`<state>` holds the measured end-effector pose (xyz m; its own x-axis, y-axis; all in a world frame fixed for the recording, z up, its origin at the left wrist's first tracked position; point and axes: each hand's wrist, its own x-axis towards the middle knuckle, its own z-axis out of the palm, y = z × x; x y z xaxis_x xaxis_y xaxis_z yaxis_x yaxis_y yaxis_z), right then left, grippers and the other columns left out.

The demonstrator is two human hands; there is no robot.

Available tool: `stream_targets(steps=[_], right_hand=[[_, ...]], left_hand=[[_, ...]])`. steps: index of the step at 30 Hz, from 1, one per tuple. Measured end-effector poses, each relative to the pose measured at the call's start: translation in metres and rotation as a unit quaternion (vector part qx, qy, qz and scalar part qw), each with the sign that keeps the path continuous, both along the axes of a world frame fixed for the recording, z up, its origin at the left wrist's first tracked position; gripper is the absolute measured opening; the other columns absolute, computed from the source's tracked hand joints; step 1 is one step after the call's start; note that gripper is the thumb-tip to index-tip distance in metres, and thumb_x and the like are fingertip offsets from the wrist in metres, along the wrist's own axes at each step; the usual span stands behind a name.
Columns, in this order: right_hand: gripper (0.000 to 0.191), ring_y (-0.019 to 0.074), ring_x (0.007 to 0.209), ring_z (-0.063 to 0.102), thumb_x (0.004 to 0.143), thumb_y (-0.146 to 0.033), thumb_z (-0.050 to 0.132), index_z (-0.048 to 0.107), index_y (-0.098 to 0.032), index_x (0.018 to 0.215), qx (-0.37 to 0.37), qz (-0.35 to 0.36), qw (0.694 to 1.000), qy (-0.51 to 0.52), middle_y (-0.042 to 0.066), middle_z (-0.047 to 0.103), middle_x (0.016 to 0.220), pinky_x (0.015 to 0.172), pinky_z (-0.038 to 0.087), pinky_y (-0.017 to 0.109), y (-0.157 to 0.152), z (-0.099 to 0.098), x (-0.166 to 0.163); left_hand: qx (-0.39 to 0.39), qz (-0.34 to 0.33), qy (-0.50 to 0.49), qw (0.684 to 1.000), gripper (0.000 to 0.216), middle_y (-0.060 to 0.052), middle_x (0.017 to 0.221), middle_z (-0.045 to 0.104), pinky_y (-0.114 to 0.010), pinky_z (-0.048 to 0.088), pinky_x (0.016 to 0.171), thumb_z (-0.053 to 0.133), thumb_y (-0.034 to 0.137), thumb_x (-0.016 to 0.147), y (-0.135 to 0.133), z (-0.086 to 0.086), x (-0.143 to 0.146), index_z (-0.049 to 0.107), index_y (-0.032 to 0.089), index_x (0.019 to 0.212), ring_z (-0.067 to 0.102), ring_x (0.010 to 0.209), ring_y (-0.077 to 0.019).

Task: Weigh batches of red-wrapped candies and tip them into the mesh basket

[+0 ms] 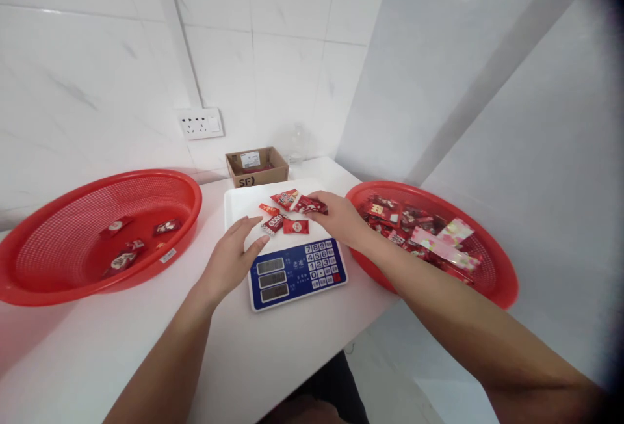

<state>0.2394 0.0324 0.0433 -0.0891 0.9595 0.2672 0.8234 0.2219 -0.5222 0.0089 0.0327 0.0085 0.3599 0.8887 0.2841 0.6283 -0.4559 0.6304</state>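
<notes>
Several small red wrapped snack packets (296, 226) lie on the white pan of a digital scale (298, 273) with a blue keypad front. My right hand (336, 216) is over the pan's right side, thumb and fingers closed on a red snack packet (308, 205). Above the pan's left edge is my left hand (233, 256), its thumb and fingers apart and nothing between them. Its fingertips come close to a dark red packet with a checkered edge (273, 223). The numbers on the scale's displays are too faint to read.
A red mesh basket (175, 183) with a few packets stands on the left. Another red basket (504, 287), at the right, holds many packets and pink-and-green wrappers. An open cardboard box (258, 178) and a clear bottle (296, 144) are by the tiled wall.
</notes>
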Motion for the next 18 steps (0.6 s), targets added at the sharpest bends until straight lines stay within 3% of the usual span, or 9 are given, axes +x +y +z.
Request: stream_targets(steps=[3, 5, 9, 11, 14, 18], right_hand=[[0.03, 0.0157, 0.09, 0.061, 0.079, -0.021, 0.059, 0.055, -0.024, 0.108, -0.013, 0.103, 0.989, 0.105, 0.0, 0.066, 0.099, 0.08, 0.046, 0.029, -0.019, 0.004, -0.025], [0.029, 0.0157, 0.087, 0.062, 0.078, -0.024, 0.061, 0.053, -0.024, 0.106, -0.034, 0.148, 0.98, 0.129, 0.001, 0.066, 0.098, 0.077, 0.048, 0.029, -0.026, 0.002, -0.038], [0.03, 0.0152, 0.089, 0.061, 0.08, -0.028, 0.059, 0.049, -0.022, 0.107, -0.051, 0.136, 0.977, 0.157, 0.004, 0.064, 0.101, 0.076, 0.049, 0.029, -0.012, -0.004, -0.031], [0.03, 0.0166, 0.094, 0.06, 0.082, -0.027, 0.056, 0.049, -0.02, 0.11, -0.035, 0.072, 0.991, 0.106, 0.007, 0.063, 0.105, 0.08, 0.048, 0.032, 0.004, -0.009, -0.014], [0.03, 0.0218, 0.111, 0.051, 0.081, -0.013, 0.053, 0.053, -0.017, 0.111, -0.034, 0.005, 0.995, -0.09, 0.011, 0.058, 0.118, 0.091, 0.041, 0.036, 0.025, -0.02, 0.013], [0.03, 0.0218, 0.107, 0.053, 0.081, -0.008, 0.049, 0.056, -0.018, 0.108, -0.066, -0.007, 0.981, -0.18, 0.011, 0.061, 0.112, 0.087, 0.042, 0.033, 0.035, -0.034, 0.027]], left_hand=[[-0.081, -0.072, -0.123, 0.986, 0.054, -0.006, 0.125, 0.056, -0.038, 0.047, 0.088, 0.052, 0.046, 0.081, -0.009, 0.004, 0.009, 0.042, 0.026, 0.13, 0.056, 0.108, -0.0238], [-0.117, -0.107, -0.193, 0.968, 0.045, -0.006, 0.115, 0.062, -0.038, 0.049, 0.086, 0.052, 0.043, 0.082, -0.013, 0.004, 0.015, 0.049, 0.024, 0.123, 0.06, 0.1, -0.0224], [-0.154, -0.054, -0.322, 0.932, 0.031, -0.005, 0.102, 0.066, -0.039, 0.053, 0.08, 0.056, 0.042, 0.08, -0.01, 0.004, 0.016, 0.059, 0.02, 0.102, 0.062, 0.09, -0.0203], [-0.149, -0.008, -0.41, 0.9, 0.029, -0.004, 0.101, 0.065, -0.037, 0.053, 0.08, 0.06, 0.04, 0.077, -0.004, 0.006, 0.01, 0.06, 0.019, 0.097, 0.062, 0.09, -0.0186], [-0.131, 0.029, -0.513, 0.848, 0.025, -0.002, 0.098, 0.065, -0.035, 0.054, 0.079, 0.065, 0.037, 0.074, 0.006, 0.012, -0.004, 0.06, 0.02, 0.092, 0.063, 0.09, -0.0163], [-0.128, 0.034, -0.53, 0.837, 0.022, -0.002, 0.098, 0.065, -0.03, 0.055, 0.074, 0.065, 0.036, 0.074, 0.011, 0.018, -0.015, 0.059, 0.022, 0.09, 0.063, 0.087, -0.0144]])
